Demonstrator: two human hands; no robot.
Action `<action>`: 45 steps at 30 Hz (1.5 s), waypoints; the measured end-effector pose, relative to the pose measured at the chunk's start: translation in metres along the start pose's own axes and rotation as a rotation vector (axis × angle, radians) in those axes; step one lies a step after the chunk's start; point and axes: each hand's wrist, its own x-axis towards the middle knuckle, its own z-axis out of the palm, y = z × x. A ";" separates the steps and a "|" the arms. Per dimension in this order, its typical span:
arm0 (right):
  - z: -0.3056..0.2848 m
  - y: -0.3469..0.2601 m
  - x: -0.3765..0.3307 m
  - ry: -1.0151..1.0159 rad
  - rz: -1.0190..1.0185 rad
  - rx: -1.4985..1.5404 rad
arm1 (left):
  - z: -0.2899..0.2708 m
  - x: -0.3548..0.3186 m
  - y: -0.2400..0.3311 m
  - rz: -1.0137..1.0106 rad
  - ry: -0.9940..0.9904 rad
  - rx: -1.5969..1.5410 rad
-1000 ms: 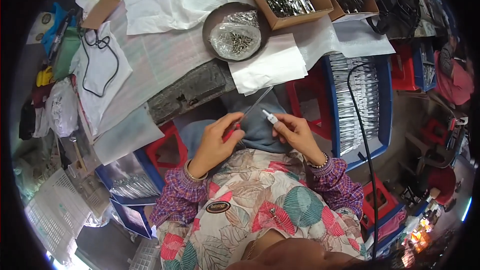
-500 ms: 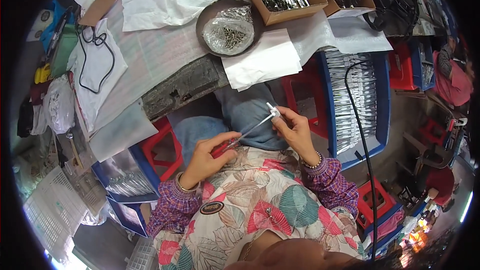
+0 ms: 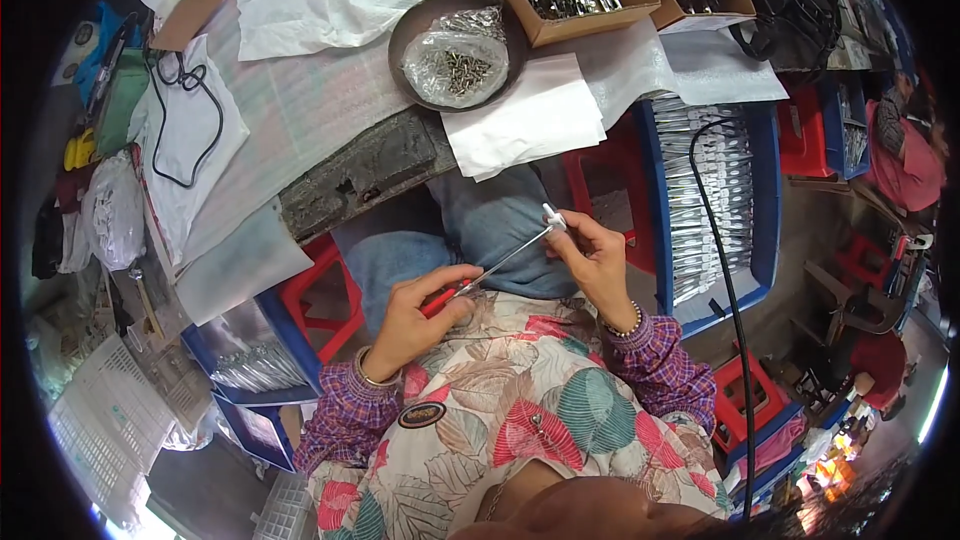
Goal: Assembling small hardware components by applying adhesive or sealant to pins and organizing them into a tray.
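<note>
Both forearms come up from the lower edge in plaid cuffs and meet over the lap point(image 3: 480, 240). The left hand point(image 3: 425, 310) is curled into a closed grip low over the lap, thumb uppermost. The right hand point(image 3: 590, 260) sits higher, fingers pinched together, a beaded bracelet at its wrist.

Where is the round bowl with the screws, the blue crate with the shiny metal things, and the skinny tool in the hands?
Round bowl point(image 3: 410, 28): head view, on its bare left rim.
Blue crate point(image 3: 768, 190): head view, on its right wall.
Skinny tool point(image 3: 508, 260): head view, mid-shaft between the hands.
</note>
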 end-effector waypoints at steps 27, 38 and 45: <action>0.001 0.002 -0.008 -0.059 -0.486 -0.509 | 0.008 -0.008 -0.007 -0.474 -0.066 -0.489; 0.001 0.009 -0.008 -0.094 -0.367 -0.536 | 0.015 -0.009 -0.024 0.056 0.123 0.086; 0.002 0.003 -0.002 -0.095 -0.153 -0.373 | 0.005 -0.006 -0.013 -0.053 0.026 -0.008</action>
